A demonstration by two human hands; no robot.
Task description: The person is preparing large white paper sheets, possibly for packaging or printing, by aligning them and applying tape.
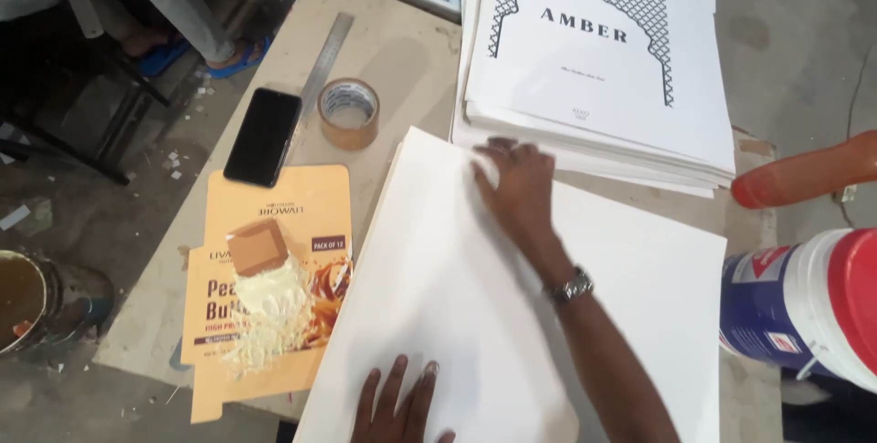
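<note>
A large white sheet (438, 279) lies across a pale board on the work table. My left hand (397, 406) rests flat on its near edge, fingers spread. My right hand (516, 187) presses a small white cloth or wad onto the sheet's far part, fingers curled over it; a watch sits on that wrist. Just beyond the sheet lies a stack of white printed sheets (594, 68) with a black lattice arch on top.
Left of the sheet are a flattened orange carton (274, 215) bearing a small brown block and pale glue, a roll of brown tape (349, 113), a black phone (263, 136) and a steel ruler (324, 59). A white-and-blue bucket with a red lid (804, 306) stands at right, a tin (23, 297) at left.
</note>
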